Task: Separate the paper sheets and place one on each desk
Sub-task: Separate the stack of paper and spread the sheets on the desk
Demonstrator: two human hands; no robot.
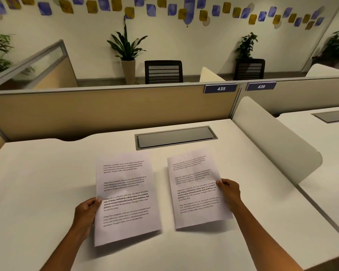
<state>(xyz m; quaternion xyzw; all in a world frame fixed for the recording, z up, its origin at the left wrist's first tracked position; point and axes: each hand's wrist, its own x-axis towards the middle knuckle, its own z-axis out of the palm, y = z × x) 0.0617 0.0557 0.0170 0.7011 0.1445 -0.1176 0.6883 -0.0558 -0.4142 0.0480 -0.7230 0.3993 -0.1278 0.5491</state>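
Note:
Two white printed paper sheets are held apart above the near white desk (pixel 47 182), which is labelled 435. My left hand (pixel 86 212) grips the left sheet (pixel 125 200) by its left edge. My right hand (pixel 230 190) pinches the right sheet (pixel 196 190) at its right edge. A gap of bare desk shows between the two sheets. A second white desk (pixel 321 145), labelled 436, lies to the right behind a low rounded divider (pixel 272 139).
A grey cable flap (pixel 175 136) is set into the near desk beyond the sheets. A tan partition (pixel 110 108) closes off the back. Black chairs (pixel 163 71) and potted plants (pixel 127 55) stand beyond it.

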